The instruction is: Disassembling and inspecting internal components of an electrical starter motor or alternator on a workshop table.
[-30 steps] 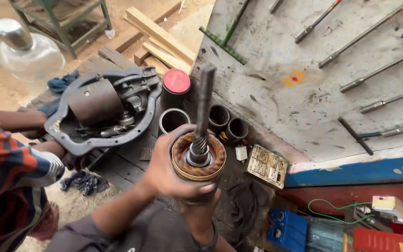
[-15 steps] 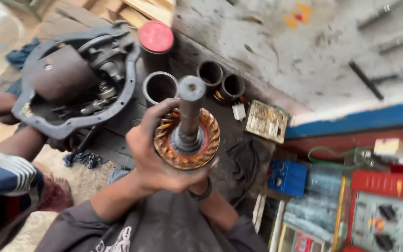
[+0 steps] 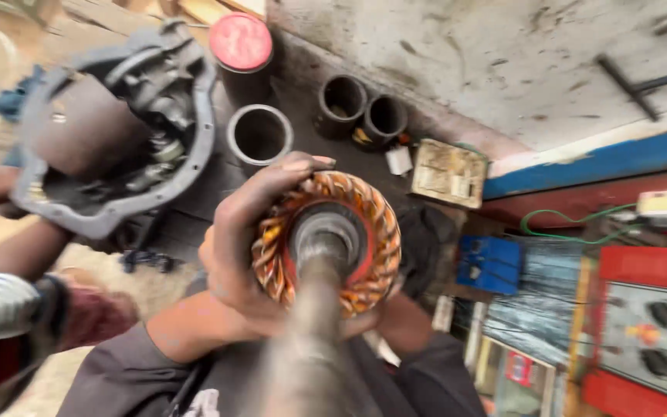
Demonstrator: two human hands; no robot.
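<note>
Gripping the armature from its left flank, the left hand curls fingers over the copper winding rim, thumb side low. Beneath the armature, the right hand is mostly hidden; its grasp cannot be told. The steel shaft points up toward the camera, blurred. Beyond the armature stand a grey ring and two black sleeves, well apart from it. Left of the armature lies a grey housing, with open room between.
</note>
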